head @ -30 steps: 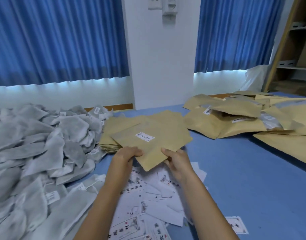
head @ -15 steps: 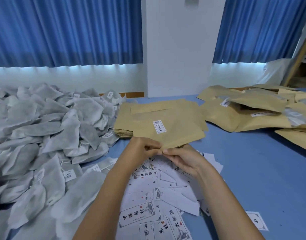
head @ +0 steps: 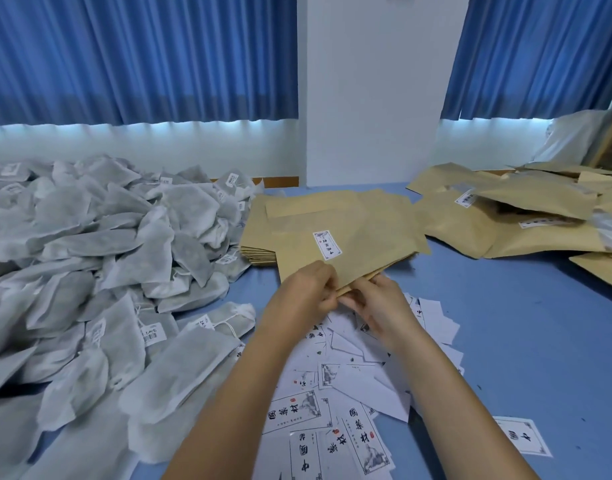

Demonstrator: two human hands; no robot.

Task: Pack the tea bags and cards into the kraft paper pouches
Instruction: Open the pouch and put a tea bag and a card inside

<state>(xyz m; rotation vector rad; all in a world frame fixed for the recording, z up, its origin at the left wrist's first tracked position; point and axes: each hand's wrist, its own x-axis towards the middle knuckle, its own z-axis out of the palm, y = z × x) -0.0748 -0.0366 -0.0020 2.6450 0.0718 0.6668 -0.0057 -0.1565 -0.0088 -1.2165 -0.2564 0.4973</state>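
Lots of tea bags (head: 90, 254) lie in a big heap along the left edge of the table (head: 522, 341). Next to them, near the far edge, sits a stack (head: 259, 233) of flat pouches. One pouch (head: 366, 237) rests tilted on top of that stack, label up, with its near edge toward the person. The left hand (head: 302, 289) pinches that edge. The right hand (head: 377, 303) pinches it just beside, so both hands grip the same pouch. Under the hands, by the near edge, cards (head: 332, 393) lie spread about. Fat pouches (head: 505, 220), likely filled ones, are piled at the far right corner.

I think the person is trying to open the pouch's mouth. To do it well, the thumbs should slide the two paper sides apart softly, so nothing rips. One hand should keep the bottom side down while the other lifts the top side. The mouth needs to open wide, since a tea bag is puffy and a card could bend.
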